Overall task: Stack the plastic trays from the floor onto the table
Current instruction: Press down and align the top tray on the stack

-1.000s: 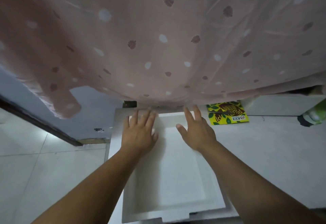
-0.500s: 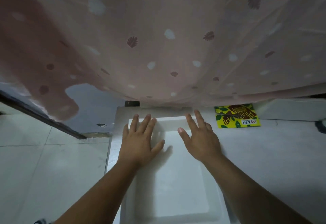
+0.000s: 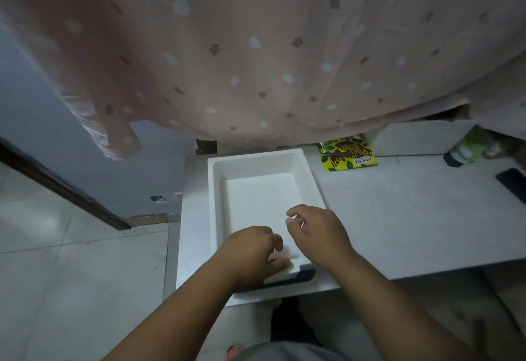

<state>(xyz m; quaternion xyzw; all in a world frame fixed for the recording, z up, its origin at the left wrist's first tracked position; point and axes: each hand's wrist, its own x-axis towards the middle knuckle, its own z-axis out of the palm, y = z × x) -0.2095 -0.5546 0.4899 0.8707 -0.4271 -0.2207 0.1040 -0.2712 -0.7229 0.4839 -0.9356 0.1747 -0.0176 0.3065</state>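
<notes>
A white plastic tray (image 3: 257,167) lies on the left end of the white table (image 3: 398,218), its long side running away from me. Its near edge sits above a wider white tray rim (image 3: 284,289) at the table's front edge, with a dark gap between them. My left hand (image 3: 250,255) hovers over the tray's near end, fingers curled downward, thumb near the near rim. My right hand (image 3: 316,232) is over the tray's near right side, fingers loosely bent and holding nothing.
A pink spotted curtain (image 3: 256,47) hangs over the back of the table. A yellow-green snack packet (image 3: 347,153) lies behind the tray to the right. A dark phone (image 3: 512,181) and a green bottle (image 3: 466,150) sit at far right. Tiled floor (image 3: 71,275) is left.
Both hands have drawn back from the tray's far end to its near end, and the fingers went from spread flat to curled. The view has pulled back from the table.
</notes>
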